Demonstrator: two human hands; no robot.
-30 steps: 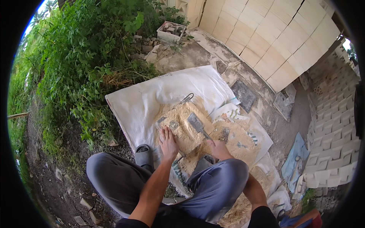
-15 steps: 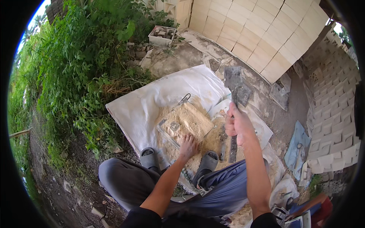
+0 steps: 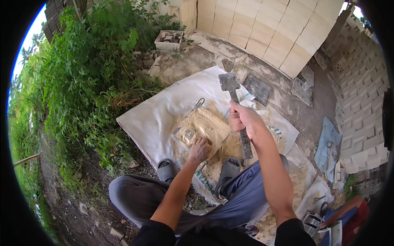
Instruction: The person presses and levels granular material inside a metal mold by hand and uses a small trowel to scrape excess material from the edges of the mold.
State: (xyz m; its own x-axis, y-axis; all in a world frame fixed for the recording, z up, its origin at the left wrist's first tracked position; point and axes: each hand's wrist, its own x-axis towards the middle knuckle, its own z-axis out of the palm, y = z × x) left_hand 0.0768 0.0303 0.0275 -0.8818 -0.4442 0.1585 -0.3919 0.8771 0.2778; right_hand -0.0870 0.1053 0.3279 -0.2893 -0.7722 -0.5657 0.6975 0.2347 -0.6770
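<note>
A square metal mould (image 3: 180,141), with a wire loop handle (image 3: 200,102) at its far corner, lies on the ground before me. Tan, sandy mix (image 3: 205,123) fills it to the top and is spilled around it. My left hand (image 3: 200,149) lies on the mix near the mould's near side, fingers apart and holding nothing; its fingertips are partly dusted over. Gripped in my right hand (image 3: 245,120) is a dark paddle-shaped tool (image 3: 229,82). Its flat rectangular head is raised beyond the mould's far right side, and its long handle runs down past my fist.
White sacking (image 3: 152,108) lies under the mould. My grey sandals (image 3: 228,174) flank its near edge. Dark slabs (image 3: 257,89) lie beyond the sacking, by a stack of pale tiles (image 3: 262,37). A white box (image 3: 169,41) stands behind; patterned blocks (image 3: 361,94) and blue cloth (image 3: 327,147) are right.
My right hand has swung the paddle-shaped tool leftward, its head now tilted left. My left hand has slid slightly farther up onto the mix. The view has shifted a little.
</note>
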